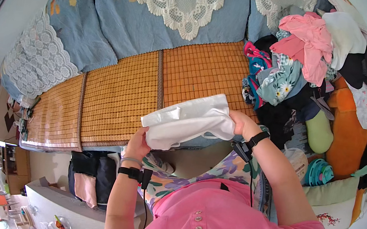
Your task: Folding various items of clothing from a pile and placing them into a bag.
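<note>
A white cloth garment (191, 123) with a small white label at its waistband-like edge is stretched between both hands, above my lap and the sofa's front edge. My left hand (138, 143) grips its left end, thumb on the near face. The right end is pinched in my right hand (242, 124). Beneath and behind the garment lies a tiled bamboo seat mat (122, 94) on the sofa. The garment's exact kind cannot be told.
Piled clothes (284, 65) cover the sofa's right end, beside an orange plush item (349, 133), a green cushion (319, 132) and a teal round object (319, 172). Dark folded clothes (102, 173) lie lower left, near a white table (57, 207). Blue covers (130, 16) drape the backrest.
</note>
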Demonstrator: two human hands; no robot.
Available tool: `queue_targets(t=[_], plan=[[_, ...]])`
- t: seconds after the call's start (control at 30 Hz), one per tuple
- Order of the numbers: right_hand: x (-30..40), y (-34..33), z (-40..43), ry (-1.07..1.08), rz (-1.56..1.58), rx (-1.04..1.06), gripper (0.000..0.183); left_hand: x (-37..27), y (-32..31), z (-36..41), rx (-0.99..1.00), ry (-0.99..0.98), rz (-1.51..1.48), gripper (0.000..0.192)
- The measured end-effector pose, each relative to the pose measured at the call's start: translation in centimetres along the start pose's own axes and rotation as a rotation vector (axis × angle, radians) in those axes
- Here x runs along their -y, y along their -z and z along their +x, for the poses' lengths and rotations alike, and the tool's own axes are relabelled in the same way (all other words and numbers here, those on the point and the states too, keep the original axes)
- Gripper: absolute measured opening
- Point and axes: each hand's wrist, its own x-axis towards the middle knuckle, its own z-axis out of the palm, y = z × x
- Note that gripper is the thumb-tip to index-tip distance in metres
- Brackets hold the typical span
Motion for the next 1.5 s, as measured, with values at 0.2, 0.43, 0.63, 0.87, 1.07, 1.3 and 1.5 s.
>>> queue_targets(t=[0.2,0.43,0.63,0.87,1.07,1.3,1.5], plan=[[0.2,-1.5,-1.6,0.102,0.004,0.159,0.030,-0.7,-1.6,-1.2,0.039,-0.007,0.011,0.031],[0.3,-5.2,-2.7,0.184,-0.192,0.249,0.029,-2.1,-1.8,-1.9,0.114,-0.019,0.014,0.029],[3.0,-4.2,-4.1,0.288,-0.196,0.039,0.018,-4.8,1.1,-1.7,0.071,-0.290,-0.047,0.017],[6.2,-2.5,-8.2,0.728,-0.485,-0.399,0.014,-7.5,0.8,-5.1,0.053,-0.584,0.094,0.012],[7.6,-5.9,-10.7,0.766,-0.527,-0.313,0.017,-7.7,-4.5,-9.8,0.187,-0.586,0.165,0.016],[9.2,-6.8,-8.8,0.687,-0.638,-0.251,0.030,-8.6,-4.4,-7.0,0.179,-0.514,0.220,0.036],[12.9,-6.6,-5.1,0.908,-0.590,-0.278,0.033,-10.6,-6.3,-2.5,0.116,-0.636,0.337,0.037]])
